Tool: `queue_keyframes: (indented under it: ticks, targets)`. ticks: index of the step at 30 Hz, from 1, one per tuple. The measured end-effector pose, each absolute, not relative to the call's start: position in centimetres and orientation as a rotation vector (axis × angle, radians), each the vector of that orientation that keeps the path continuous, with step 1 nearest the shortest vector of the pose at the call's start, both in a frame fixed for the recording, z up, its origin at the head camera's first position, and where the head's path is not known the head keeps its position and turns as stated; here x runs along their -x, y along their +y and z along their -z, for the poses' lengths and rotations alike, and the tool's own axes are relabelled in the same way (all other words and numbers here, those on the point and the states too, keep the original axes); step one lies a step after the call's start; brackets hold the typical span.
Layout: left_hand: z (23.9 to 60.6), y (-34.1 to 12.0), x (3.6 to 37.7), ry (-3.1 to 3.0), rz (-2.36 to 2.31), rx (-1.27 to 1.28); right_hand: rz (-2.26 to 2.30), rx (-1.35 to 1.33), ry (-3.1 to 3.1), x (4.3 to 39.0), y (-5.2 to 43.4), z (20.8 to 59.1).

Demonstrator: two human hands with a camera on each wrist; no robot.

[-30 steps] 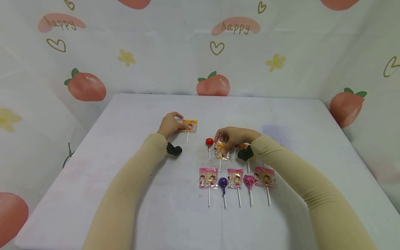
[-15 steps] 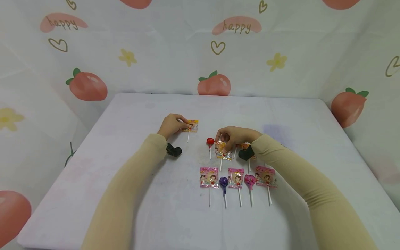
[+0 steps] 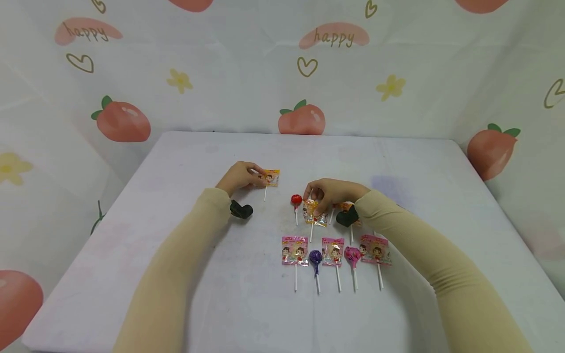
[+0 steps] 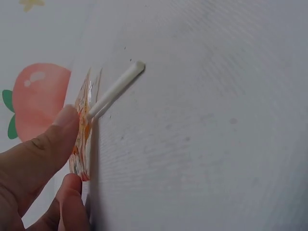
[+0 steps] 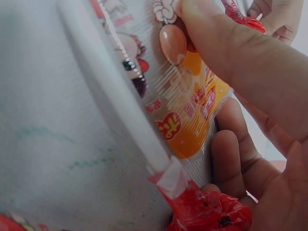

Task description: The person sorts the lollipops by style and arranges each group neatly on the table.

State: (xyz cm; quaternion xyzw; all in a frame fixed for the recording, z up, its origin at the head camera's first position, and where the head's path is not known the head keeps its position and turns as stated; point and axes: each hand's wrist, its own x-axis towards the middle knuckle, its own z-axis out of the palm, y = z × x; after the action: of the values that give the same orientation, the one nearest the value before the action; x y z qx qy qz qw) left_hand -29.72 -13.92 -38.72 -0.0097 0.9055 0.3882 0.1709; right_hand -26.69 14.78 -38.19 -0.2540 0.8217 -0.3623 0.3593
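Observation:
In the head view my left hand (image 3: 242, 176) has its thumb and fingers at the left side of an orange-packeted lollipop (image 3: 272, 177) lying flat, stick toward me. The left wrist view shows the thumb on the packet (image 4: 85, 130) and curled fingers at its lower end. My right hand (image 3: 328, 192) pinches a second orange-packeted lollipop (image 3: 309, 212); in the right wrist view the thumb lies over its packet (image 5: 187, 106), fingers at the far edge. Left of that hand lies a red lollipop (image 3: 296, 200). Beneath the right wrist, another red lollipop (image 5: 207, 207) and an orange packet (image 3: 345, 207) are partly hidden.
A nearer row holds three pink-packeted lollipops (image 3: 295, 250), a purple lollipop (image 3: 315, 257) between two of them, and a pink lollipop (image 3: 352, 255). Everything lies on a white-covered table (image 3: 212, 304). A printed fabric backdrop (image 3: 247, 73) hangs behind and beside it.
My left wrist has shifted slightly left and the fingers lie differently at the packet, which has hardly moved. The right hand and its lollipop stay in place.

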Motion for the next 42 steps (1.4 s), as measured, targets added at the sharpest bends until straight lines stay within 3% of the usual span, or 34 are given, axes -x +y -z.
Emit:
queue_keyframes:
  ticks: [42]
  targets:
    - [38.8,-13.8,29.3,2.627,-1.078,-0.008,1.003,0.771,2.294,26.0,15.8,36.9]
